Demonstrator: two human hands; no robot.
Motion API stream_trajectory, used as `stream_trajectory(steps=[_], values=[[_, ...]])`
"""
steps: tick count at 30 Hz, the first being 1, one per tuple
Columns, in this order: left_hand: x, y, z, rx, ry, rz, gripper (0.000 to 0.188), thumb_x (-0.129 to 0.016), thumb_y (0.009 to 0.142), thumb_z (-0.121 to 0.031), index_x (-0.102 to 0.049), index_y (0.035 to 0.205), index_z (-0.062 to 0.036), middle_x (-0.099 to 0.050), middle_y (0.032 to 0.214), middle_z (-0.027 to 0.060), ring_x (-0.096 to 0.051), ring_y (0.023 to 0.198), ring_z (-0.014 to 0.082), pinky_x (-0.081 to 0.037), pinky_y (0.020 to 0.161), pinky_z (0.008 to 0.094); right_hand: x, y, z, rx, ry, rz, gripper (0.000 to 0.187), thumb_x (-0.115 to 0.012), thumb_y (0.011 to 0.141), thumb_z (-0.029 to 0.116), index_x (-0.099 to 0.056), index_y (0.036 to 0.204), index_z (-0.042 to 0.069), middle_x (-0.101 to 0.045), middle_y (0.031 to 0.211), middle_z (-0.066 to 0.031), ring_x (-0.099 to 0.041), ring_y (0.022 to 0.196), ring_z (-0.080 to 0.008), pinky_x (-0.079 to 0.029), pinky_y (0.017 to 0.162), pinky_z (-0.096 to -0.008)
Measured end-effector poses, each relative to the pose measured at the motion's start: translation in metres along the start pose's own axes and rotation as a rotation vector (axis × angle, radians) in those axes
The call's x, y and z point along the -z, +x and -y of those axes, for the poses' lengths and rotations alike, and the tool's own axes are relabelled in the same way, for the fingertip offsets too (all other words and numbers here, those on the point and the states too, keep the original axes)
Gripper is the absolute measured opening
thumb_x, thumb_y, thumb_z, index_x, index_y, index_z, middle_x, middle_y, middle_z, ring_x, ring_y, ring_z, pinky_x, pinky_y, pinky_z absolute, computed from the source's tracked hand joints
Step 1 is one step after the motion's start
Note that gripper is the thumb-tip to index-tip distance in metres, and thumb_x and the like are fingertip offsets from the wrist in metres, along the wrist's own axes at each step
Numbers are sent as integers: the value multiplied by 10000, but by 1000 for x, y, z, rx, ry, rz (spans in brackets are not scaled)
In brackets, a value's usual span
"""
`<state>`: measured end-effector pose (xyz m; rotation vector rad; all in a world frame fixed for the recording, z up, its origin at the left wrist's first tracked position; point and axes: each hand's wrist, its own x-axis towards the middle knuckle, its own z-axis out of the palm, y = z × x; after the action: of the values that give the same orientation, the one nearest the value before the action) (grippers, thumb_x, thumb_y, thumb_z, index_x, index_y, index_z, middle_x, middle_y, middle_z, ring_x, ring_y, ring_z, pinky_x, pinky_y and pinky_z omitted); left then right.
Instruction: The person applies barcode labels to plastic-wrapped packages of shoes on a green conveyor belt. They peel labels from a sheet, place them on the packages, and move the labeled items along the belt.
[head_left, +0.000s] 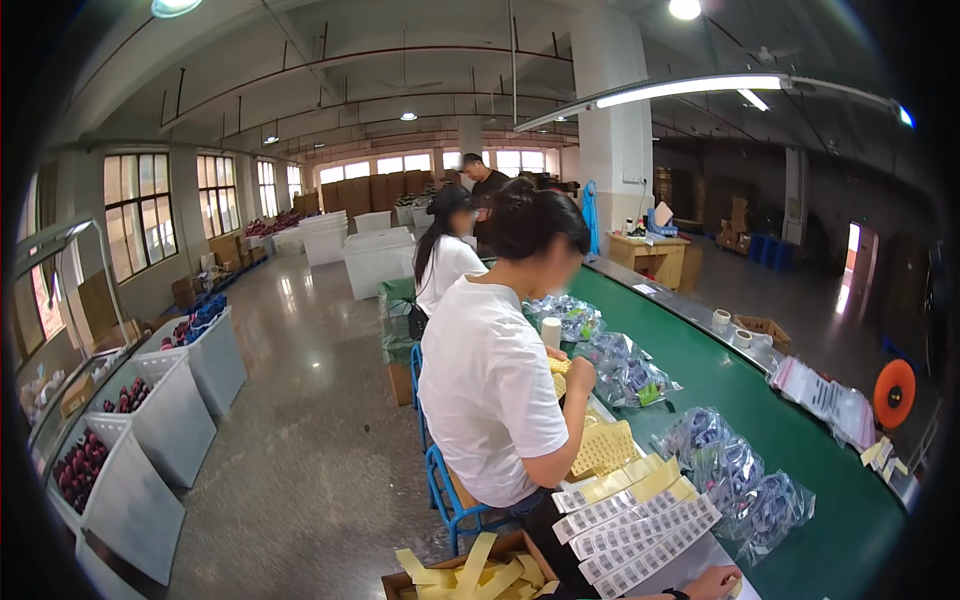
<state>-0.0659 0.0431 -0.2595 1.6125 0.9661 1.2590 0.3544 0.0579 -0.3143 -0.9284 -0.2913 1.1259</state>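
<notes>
Well, down at the near edge, a left hand [714,581] with a dark band on its wrist reaches in over the white top [708,553]. Its fingers are bent, and I can't tell if they pinch anything. The right hand is out of my sight, so I can't tell how it is.

Just past the left hand, a bit to the left, white label sheets [634,548] lie spread out like a fan. Some yellow strips [655,480] lie at their far end. To the left, at the near edge, a brown box [398,583] is full of crumpled yellow paper [478,572].

Farther off, a co-worker in a white shirt [492,375] has both hands up by a yellow sheet. Clear bags [700,440] with purple and blue things inside sit in a row on the long green counter [690,365]. On the right, an orange wheel [894,394] stands by the counter's far side. Way over left, big white tubs [145,505] hold dark red and blue things.
</notes>
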Motion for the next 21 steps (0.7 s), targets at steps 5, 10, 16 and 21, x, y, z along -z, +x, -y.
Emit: stream_trajectory(steps=[5,10,16,21], values=[[-2,-1,-4,14,-29,-4,211,-455,853,-153,-619,847,-19,-647,779,139,-654,700,243,-503,643,371,-2,2,1,55,-50,-46,270,-406,936,103,-524,1140,-29,-586,1061,-150,-543,999,-258,-438,915,-351],[-2,-1,-2,-2,-30,18,217,-449,859,-146,-629,867,-25,-655,781,151,-679,704,245,-516,634,368,-1,-5,2,58,24,27,266,-404,937,97,-522,1144,-24,-578,1058,-150,-536,994,-257,-437,906,-350],[3,-6,-18,92,-32,0,237,-472,865,-178,-646,927,-30,-672,811,164,-674,717,261,-519,677,382,-3,-9,-1,76,0,26,290,-381,955,114,-509,1176,-24,-573,1086,-147,-530,1006,-260,-438,898,-355],[4,-4,-10,4,120,-26,236,-495,850,-205,-644,901,-30,-665,813,161,-648,750,287,-498,693,396,0,-6,-7,172,-226,58,269,-433,906,19,-510,1160,-22,-586,1064,-136,-546,983,-243,-443,893,-339]])
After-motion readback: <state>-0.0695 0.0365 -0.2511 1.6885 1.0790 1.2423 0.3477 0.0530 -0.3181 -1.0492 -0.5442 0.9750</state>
